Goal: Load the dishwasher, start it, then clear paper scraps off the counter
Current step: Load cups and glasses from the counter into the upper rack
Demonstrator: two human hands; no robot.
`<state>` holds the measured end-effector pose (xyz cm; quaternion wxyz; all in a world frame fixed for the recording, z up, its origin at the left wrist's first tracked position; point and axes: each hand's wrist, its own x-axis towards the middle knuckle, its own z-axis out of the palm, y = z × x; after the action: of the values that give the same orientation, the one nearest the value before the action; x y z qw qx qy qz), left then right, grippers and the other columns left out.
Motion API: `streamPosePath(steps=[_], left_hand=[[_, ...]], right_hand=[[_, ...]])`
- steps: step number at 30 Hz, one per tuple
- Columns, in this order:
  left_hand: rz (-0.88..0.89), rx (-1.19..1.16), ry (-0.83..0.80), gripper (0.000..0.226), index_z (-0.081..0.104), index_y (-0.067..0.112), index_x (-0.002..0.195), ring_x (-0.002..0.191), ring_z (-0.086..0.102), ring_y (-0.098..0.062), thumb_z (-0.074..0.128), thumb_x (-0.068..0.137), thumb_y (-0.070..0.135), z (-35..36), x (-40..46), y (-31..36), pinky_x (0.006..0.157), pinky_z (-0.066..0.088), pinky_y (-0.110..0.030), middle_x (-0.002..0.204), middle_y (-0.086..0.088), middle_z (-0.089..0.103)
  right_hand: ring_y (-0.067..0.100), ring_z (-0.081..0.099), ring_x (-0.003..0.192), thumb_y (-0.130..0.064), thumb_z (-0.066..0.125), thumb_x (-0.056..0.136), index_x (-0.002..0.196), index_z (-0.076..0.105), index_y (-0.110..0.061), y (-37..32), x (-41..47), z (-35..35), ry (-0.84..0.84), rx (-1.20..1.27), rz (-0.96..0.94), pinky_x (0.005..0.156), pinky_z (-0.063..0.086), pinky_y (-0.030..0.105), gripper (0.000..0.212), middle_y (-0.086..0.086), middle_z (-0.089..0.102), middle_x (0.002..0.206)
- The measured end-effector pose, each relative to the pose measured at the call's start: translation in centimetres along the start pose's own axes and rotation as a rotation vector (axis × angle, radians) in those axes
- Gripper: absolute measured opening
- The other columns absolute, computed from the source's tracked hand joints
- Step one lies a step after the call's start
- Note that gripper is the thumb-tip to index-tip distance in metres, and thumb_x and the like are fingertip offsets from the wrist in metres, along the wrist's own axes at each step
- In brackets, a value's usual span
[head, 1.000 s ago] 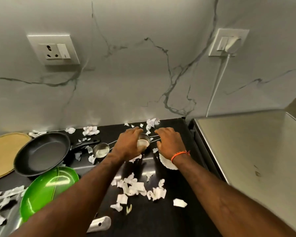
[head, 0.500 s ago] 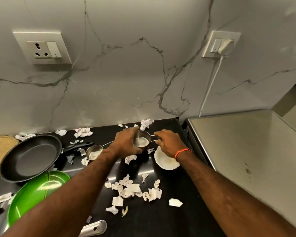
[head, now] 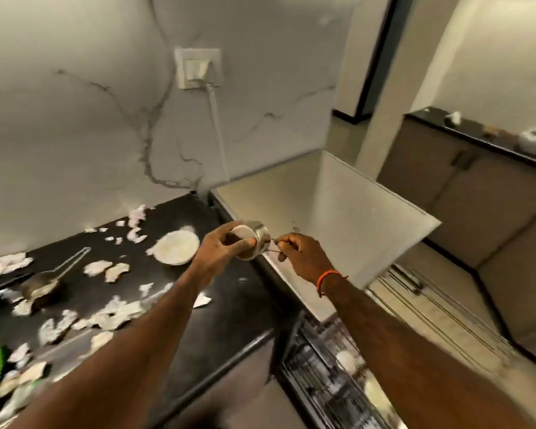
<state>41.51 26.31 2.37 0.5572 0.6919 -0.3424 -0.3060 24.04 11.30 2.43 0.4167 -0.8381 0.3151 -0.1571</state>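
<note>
Centrally, two bare hands hold one small steel measuring cup in the air, above the desk's right edge. Each grip is narrow: the left hand curls its fingers and thumb round the cup's bowl, while the right hand pinches its thin wire handle. An orange band circles the right wrist. Just left, a white dish sits on the black desk, among torn paper scraps. Further left lies a second measuring cup. Below right, the open dishwasher's wire rack shows, blurred. A socket is on the marble wall.
</note>
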Motion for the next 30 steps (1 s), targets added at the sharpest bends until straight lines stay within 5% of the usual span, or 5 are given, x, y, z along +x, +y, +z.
streamPosePath(steps=[5,13,19,24,30], left_hand=[[-0.062,-0.130,-0.114,0.028,0.074,0.019,0.109,0.090,0.073,-0.019,0.082,0.083,0.027,13.4,-0.7,2.4,0.078,0.062,-0.042,0.100,-0.004,0.077],[-0.044,0.076,-0.525,0.062,0.069,0.014,0.122,0.100,0.073,-0.024,0.093,0.069,0.036,29.6,-0.6,2.7,0.082,0.062,-0.040,0.109,-0.005,0.075],[0.173,0.487,-0.745,0.081,0.053,0.030,0.134,0.106,0.063,-0.008,0.093,0.063,0.035,39.3,0.6,-0.3,0.089,0.052,-0.024,0.115,0.014,0.064],[0.170,0.568,-0.847,0.079,0.060,0.029,0.124,0.097,0.065,-0.007,0.092,0.055,0.048,46.3,3.0,-4.5,0.085,0.058,-0.034,0.109,0.014,0.068],[0.106,0.592,-0.906,0.081,0.054,0.022,0.138,0.107,0.061,-0.011,0.093,0.067,0.028,55.4,7.6,-11.2,0.087,0.051,-0.024,0.123,0.007,0.064]], right_hand=[[0.010,0.063,0.097,-0.025,0.072,0.086,0.125,0.067,-0.027,7.6,-7.9,-8.3,0.103,-0.131,0.091,0.090,0.048,0.026,0.039,-0.009,0.072,0.101],[0.023,0.048,0.115,-0.036,0.060,0.092,0.132,0.060,-0.036,18.3,-18.1,-16.3,0.294,-0.595,0.335,0.092,0.042,0.040,0.039,-0.008,0.070,0.119],[0.025,0.058,0.107,-0.032,0.068,0.087,0.122,0.067,-0.039,25.5,-21.6,-18.1,0.353,-0.516,0.576,0.087,0.052,0.037,0.035,-0.005,0.072,0.111],[0.025,0.059,0.111,-0.029,0.070,0.086,0.123,0.067,-0.033,32.0,-22.4,-18.5,0.330,-0.480,0.712,0.091,0.053,0.038,0.037,-0.002,0.066,0.115],[0.027,0.060,0.111,-0.019,0.068,0.084,0.123,0.068,-0.030,42.9,-19.3,-19.1,0.315,-0.504,0.833,0.095,0.051,0.039,0.040,-0.001,0.069,0.117]])
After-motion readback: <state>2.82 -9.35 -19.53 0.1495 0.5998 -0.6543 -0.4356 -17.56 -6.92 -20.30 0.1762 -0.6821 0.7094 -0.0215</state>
